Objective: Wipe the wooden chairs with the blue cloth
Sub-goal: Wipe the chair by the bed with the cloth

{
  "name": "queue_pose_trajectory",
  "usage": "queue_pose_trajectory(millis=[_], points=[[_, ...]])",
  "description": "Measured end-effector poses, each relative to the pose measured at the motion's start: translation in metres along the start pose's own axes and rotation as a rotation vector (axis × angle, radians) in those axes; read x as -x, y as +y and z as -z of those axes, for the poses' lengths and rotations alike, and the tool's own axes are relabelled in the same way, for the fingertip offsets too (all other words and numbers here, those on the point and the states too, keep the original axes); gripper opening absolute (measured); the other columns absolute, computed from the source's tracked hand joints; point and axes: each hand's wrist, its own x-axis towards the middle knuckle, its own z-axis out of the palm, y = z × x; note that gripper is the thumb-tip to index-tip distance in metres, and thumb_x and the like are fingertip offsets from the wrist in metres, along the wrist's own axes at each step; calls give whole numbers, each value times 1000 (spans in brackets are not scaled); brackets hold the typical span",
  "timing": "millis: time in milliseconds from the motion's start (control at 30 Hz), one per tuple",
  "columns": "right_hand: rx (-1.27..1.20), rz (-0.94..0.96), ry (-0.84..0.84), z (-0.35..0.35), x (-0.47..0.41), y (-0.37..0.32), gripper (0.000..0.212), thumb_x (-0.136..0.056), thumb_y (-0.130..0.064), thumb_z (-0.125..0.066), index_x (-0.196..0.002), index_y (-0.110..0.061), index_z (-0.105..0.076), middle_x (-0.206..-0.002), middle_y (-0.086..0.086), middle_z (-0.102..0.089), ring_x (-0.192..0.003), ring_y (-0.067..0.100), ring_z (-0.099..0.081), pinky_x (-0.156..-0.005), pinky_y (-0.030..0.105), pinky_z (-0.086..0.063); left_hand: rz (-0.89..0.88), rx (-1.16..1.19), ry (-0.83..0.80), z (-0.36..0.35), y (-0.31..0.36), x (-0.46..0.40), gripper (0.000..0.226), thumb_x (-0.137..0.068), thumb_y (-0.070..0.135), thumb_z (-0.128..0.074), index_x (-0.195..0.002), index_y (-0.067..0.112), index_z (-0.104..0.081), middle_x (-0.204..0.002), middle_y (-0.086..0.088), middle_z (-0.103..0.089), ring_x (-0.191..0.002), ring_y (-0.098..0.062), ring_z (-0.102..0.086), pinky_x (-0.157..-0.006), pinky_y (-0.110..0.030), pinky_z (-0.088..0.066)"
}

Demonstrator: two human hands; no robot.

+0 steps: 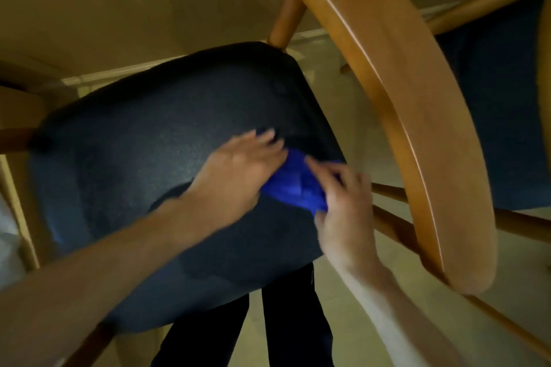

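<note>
A wooden chair with a dark padded seat (pixel 143 152) fills the middle of the head view. Its curved wooden backrest (pixel 396 104) arcs down the right side. A bright blue cloth (pixel 293 185) lies bunched on the seat's right part. My left hand (pixel 235 173) rests flat on the seat with its fingers over the cloth's left edge. My right hand (pixel 346 202) pinches the cloth's right side between thumb and fingers. Both hands are blurred by motion.
A second wooden chair with a blue seat (pixel 489 98) stands at the right, behind the backrest. Wooden spindles (pixel 393 223) run under the backrest. A beige wall and skirting lie beyond, pale floor below. My dark trouser legs (pixel 286 322) show under the seat.
</note>
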Motion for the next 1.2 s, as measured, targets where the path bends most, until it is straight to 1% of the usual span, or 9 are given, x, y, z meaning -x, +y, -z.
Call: queue_pose_trajectory(millis=[133,233,267,333,433,700,933,1100,1200], points=[[-199,-108,247,16,-73,2,65,-82,-12,-58,-145,-20,-45,-138,9,-51,-130,24,-44,-114,38,-33,146,18,-4,19,-9,-84,63,-75,-2,-62,-136,13,-53,-137,-12,-54,-128,-35,-50,-105,-45,-41],[-188,-210,143,11,-95,12,46,-92,-13,-47,-138,-14,-49,-121,0,-58,-116,-1,-51,-92,7,-32,177,43,-68,-5,-15,-120,56,-86,4,-56,-138,22,-49,-140,-7,-50,-131,-29,-45,-108,-41,-38],[-116,-250,153,2,-85,14,45,-93,-8,-53,-137,-16,-50,-118,-2,-55,-115,-5,-48,-91,6,-31,151,43,-78,-16,-15,-121,56,-87,6,-55,-140,21,-47,-145,-7,-46,-138,-28,-37,-113,-40,-31],[-6,-278,192,-20,-52,12,64,-85,-1,-61,-142,-24,-46,-126,7,-46,-119,18,-44,-103,25,-34,66,55,-37,-33,-15,-99,56,-85,2,-54,-140,14,-49,-150,-9,-41,-144,-30,-28,-119,-41,-20],[-13,-289,206,-50,9,3,77,-76,5,-65,-144,-26,-46,-129,11,-41,-112,34,-41,-102,42,-40,-5,189,80,-43,-3,-33,61,-65,-11,-60,-124,5,-64,-137,-17,-55,-134,-40,-43,-113,-42,-26],[-192,-224,114,-86,116,-30,78,-70,6,-70,-139,-26,-53,-121,3,-45,-109,25,-46,-95,34,-49,-21,32,-94,-53,15,95,91,-43,-13,-80,-128,15,-63,-135,-3,-58,-131,-26,-48,-111,-35,-31],[-117,-372,559,-46,86,12,92,-61,15,-59,-144,-23,-49,-131,12,-50,-101,32,-47,-89,30,-36,-173,78,26,-35,61,-29,55,-88,1,-45,-143,7,-45,-148,-11,-44,-141,-30,-35,-118,-37,-23],[-106,-498,503,-84,78,26,79,-77,8,-58,-147,-25,-43,-132,13,-50,-101,34,-50,-92,43,-43,-159,51,-263,-63,72,-80,56,-101,7,-42,-151,27,-27,-161,8,-17,-150,-17,-1,-120,-34,-13],[-189,-541,491,-97,85,8,77,-74,6,-61,-144,-25,-47,-132,12,-49,-102,32,-50,-92,35,-38,-226,167,-190,-69,55,-49,45,-99,14,-41,-143,20,-44,-155,1,-32,-149,-21,-12,-120,-37,-16]])
